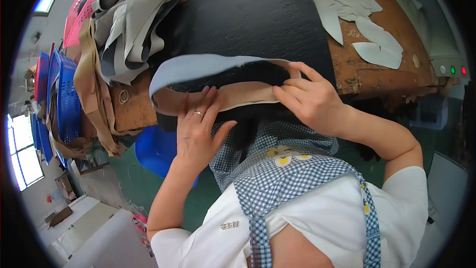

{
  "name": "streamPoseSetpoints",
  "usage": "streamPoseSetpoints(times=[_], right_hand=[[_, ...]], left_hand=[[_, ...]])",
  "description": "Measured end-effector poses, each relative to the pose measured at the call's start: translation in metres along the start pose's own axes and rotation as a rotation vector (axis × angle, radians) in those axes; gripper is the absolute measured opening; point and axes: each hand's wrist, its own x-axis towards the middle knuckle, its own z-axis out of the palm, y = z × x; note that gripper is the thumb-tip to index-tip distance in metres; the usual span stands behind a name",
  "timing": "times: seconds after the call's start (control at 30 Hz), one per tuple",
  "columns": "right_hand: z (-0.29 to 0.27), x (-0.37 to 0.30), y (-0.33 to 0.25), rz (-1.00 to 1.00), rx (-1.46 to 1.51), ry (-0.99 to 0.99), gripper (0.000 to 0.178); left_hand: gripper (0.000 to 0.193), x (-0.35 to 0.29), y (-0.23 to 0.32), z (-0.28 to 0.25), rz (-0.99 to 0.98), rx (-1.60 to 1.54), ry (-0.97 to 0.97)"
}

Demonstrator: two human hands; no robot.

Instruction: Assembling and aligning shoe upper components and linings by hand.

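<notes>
A closed loop of leather-like strip [198, 68], pale grey-blue on one face and tan on the other, stands on its edge near the front of the black mat. My right hand [310, 97] pinches its right end between thumb and fingers, with the index finger stretched over the top edge. Over the near side reaches my left hand [198, 124], its fingers apart and lying against the tan face [243, 92]. The left thumb points away to the right, off the strip. A ring sits on one left finger. Through the loop's middle the black mat [253, 20] shows.
Grey and tan strips [131, 30] lie heaped at the left of the worn wooden table [134, 106], beside pink [82, 7] and blue baskets [68, 99]. White cut pieces [379, 49] lie far right. A machine with lit buttons [452, 69] stands right; a blue stool [156, 151] is below.
</notes>
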Motion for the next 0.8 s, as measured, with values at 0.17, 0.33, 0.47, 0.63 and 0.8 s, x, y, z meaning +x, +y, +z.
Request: streamPoseSetpoints(times=[0.17, 0.33, 0.47, 0.63, 0.8], right_hand=[[-0.015, 0.010, 0.013, 0.214, 0.373, 0.062, 0.029], [-0.047, 0.024, 0.027, 0.475, 0.896, 0.045, 0.033], [-0.055, 0.027, 0.041, 0.584, 1.107, 0.022, 0.031], [-0.047, 0.029, 0.059, 0.660, 1.348, 0.046, 0.020], [-0.041, 0.038, 0.057, 0.652, 1.381, 0.090, 0.016]], left_hand=[[0.051, 0.045, 0.037, -0.003, 0.115, -0.199, 0.162], [0.025, 0.074, 0.036, -0.030, -0.114, -0.526, -0.052], [0.015, 0.085, 0.035, -0.051, -0.251, -0.745, -0.189], [0.019, 0.090, 0.020, -0.056, -0.238, -0.712, -0.156], [0.023, 0.094, 0.035, -0.052, -0.158, -0.712, -0.112]])
